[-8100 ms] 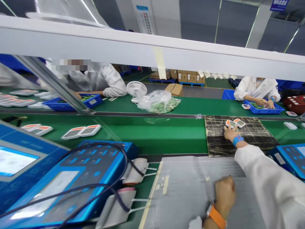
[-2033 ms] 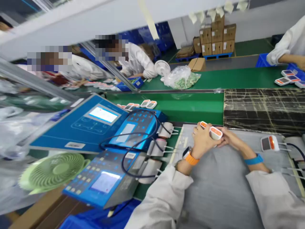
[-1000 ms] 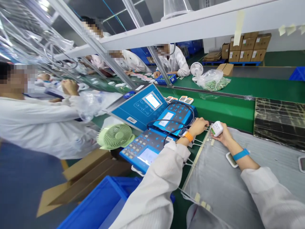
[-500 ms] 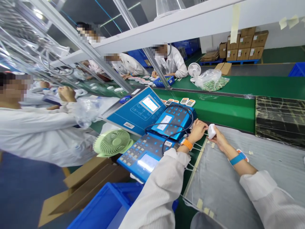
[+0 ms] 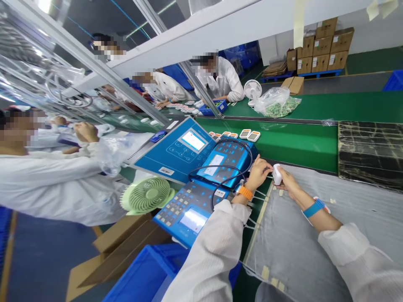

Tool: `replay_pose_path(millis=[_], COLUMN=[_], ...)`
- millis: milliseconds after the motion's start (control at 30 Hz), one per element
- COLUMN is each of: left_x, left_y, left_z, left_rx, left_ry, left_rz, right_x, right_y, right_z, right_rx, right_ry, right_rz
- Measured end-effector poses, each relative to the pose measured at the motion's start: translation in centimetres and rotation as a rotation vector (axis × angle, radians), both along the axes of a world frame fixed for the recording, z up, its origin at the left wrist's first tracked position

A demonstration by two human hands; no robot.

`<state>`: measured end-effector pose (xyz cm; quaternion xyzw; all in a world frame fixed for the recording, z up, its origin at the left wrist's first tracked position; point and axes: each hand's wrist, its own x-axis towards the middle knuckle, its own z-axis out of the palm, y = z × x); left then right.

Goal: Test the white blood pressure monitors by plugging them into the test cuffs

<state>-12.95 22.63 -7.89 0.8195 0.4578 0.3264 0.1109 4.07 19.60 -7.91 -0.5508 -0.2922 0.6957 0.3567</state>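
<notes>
Two arms (image 5: 327,221) extended, right hand (image 5: 289,182) grasping a white device (image 5: 277,174), left hand (image 5: 257,173) bent just beside it, its grip unclear.

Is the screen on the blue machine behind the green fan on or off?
On: the screen glows bright white, with some blue along its edge.

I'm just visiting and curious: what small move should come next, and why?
Probably nudge the white device slightly toward the left hand: the right hand holds it, and it sits close beside the other, near thin white rods.
</notes>
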Motion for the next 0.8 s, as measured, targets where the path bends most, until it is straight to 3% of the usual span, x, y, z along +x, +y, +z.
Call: replay_pose_path(millis=[233,467,633,800], left_x=[-0.1,0.5,0.7,0.9], left_y=[0.1,0.4,0.2,-2.0], left_z=[1.3,1.6,1.5,2.7], left_rx=[0.103,0.221,0.169,0.038], left_ry=[0.232,0.368,0.28,0.212], left_rz=[-0.122,-0.16,-0.047,0.166], right_x=[0.2,0.4,0.3,0.6], right_y=[-0.2,-0.1,-0.1,-0.1], right_z=[1.4,0.9,0.7,0.9], right_rx=[-0.07,-0.075,-0.044,-0.065], right_ry=[0.038,0.076,0.027,0.077], right_rz=[-0.023,-0.023,-0.022,-0.027])
